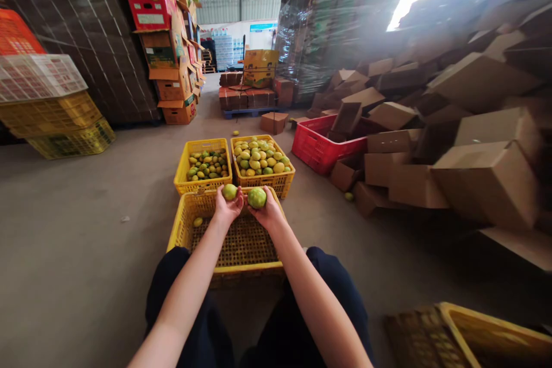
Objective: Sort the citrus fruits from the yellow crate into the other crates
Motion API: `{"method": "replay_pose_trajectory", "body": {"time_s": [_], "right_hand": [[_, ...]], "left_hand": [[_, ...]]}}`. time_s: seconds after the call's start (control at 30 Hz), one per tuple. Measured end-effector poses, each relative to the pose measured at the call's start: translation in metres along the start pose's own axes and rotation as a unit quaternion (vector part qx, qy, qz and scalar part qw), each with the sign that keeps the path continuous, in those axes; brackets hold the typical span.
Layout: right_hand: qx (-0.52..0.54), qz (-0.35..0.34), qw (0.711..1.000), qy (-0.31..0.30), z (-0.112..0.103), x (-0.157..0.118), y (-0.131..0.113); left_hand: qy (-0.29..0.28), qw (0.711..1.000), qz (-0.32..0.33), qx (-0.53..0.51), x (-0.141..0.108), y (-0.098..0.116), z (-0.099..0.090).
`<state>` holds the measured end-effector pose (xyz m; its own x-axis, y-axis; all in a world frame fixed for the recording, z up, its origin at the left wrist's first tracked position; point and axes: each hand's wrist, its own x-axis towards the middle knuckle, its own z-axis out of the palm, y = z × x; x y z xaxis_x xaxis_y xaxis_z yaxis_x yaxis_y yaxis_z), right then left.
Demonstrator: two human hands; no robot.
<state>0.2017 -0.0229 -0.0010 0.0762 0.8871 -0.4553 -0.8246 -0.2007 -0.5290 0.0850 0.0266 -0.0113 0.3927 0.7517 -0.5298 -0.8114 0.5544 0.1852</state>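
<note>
A: How far along, w/ the near crate (250, 269) as ref.?

B: Well on, I'd say; the left crate (202, 187) and right crate (282, 183), both just beyond it, hold lots of fruit; the near crate itself shows only 1 small lemon (198, 222), at its left side, tho the hands hide part of it.

A: And the grip?

B: L hand (227, 205) is curled round a green lemon (229, 192); R hand (271, 211) has its fingers round a bumpy lemon (257, 198); both are held over the near crate's far end, v. close together; can't tell if the hands touch.

A: What's left, approx.?

B: Those 2, not yet in any crate; poss. also the floor strays, 1 lying well beyond the near crate (236, 133), 1 off to its right by the boxes (373, 198); can't tell if they count.
</note>
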Motion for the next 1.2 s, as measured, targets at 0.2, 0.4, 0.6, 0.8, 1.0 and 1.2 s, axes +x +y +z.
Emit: {"method": "replay_pose_trajectory", "body": {"time_s": [0.2,0.4,0.6,0.8,1.0,1.2], "right_hand": [[0.003,0.017,0.999,-0.032,0.003,0.001,0.004],[0.069,0.060,0.994,-0.057,0.011,-0.006,0.004],[0.114,0.028,0.991,-0.065,0.021,-0.005,0.011],[0.137,0.006,0.987,-0.089,0.025,0.004,0.020],[0.137,0.019,0.986,-0.094,0.033,0.007,0.028],[0.117,0.033,0.989,-0.089,0.037,0.009,0.033]], "left_hand": [[-0.034,0.993,0.051,-0.102,-0.017,0.016,-0.007],[-0.049,0.976,0.141,-0.159,-0.029,0.032,-0.008],[0.019,0.976,0.179,-0.126,-0.033,0.044,-0.011],[0.035,0.980,0.158,-0.119,-0.040,0.055,-0.015],[0.042,0.989,0.119,-0.081,-0.043,0.064,-0.022],[0.040,0.992,0.119,0.001,-0.047,0.068,-0.023]]}}
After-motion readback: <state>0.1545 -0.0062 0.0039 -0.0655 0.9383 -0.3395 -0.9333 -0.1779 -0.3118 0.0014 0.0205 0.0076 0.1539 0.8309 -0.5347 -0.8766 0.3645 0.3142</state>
